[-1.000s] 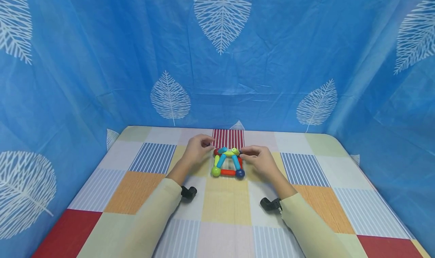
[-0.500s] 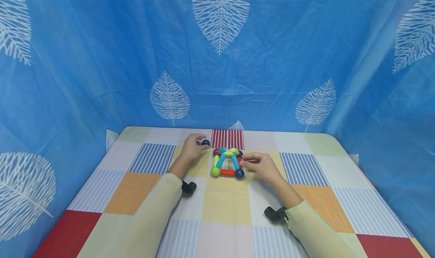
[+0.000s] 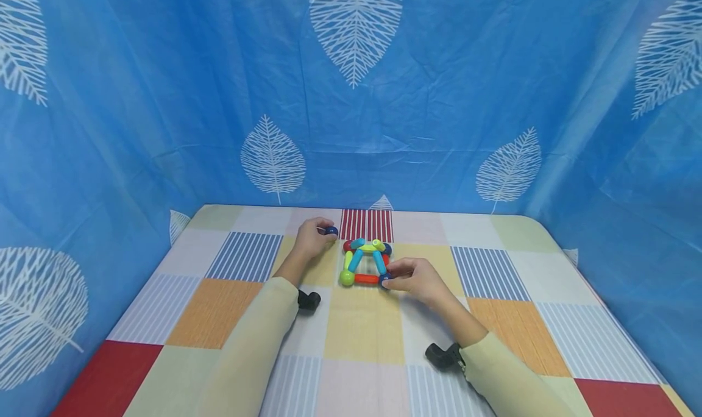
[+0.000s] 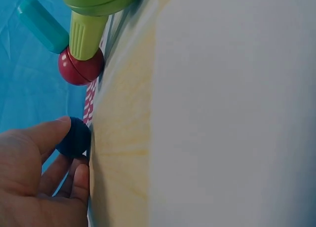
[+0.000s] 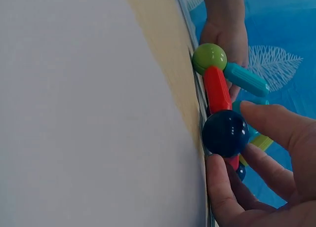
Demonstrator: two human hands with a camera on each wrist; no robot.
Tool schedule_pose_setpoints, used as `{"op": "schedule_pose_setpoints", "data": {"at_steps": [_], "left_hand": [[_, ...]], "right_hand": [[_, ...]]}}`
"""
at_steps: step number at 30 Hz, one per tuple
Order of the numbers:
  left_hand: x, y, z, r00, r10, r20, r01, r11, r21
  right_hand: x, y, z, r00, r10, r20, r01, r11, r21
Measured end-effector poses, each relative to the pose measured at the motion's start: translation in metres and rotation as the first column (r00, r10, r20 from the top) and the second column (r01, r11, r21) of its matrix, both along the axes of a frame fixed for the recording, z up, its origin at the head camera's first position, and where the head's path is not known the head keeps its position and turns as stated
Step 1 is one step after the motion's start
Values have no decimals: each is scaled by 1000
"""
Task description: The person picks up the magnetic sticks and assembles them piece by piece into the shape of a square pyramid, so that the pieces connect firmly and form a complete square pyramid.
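Observation:
A small frame of magnetic rods and balls stands on the table. Its corners are a green ball, a red ball and two dark blue balls. Red rods, yellow-green rods and blue rods join them, the blue ones leaning inward. To the left, past the frame, my left hand holds a loose dark blue ball between thumb and fingers, down at the cloth. My right hand has thumb and fingertips around the near right corner ball.
A patchwork cloth covers the table. Blue curtains with white leaf prints close off the back and both sides. Black wrist cameras sit below both hands, at the sleeve cuffs.
My left hand has shifted left, away from the frame, with the loose dark blue ball. The right hand has come from the far right corner down to the near right corner ball.

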State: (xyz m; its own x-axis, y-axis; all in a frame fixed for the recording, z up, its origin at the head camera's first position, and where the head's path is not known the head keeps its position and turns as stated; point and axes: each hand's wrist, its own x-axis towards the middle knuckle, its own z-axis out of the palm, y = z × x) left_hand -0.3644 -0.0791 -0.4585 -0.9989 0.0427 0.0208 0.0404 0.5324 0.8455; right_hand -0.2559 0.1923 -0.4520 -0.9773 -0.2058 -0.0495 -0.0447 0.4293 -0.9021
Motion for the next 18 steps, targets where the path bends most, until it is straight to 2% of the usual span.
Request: {"op": "schedule_pose_setpoints", "data": {"at_steps": [12, 18], "left_hand": [[-1, -3, -2, 1000, 4, -9, -5, 1000, -22], [-1, -4, 0, 1000, 9, 6, -9, 1000, -27]], "right_hand": [[-1, -3, 2, 999, -23, 29, 21, 998, 58], [-2, -2, 3, 997, -22, 72, 20, 999, 25]]}}
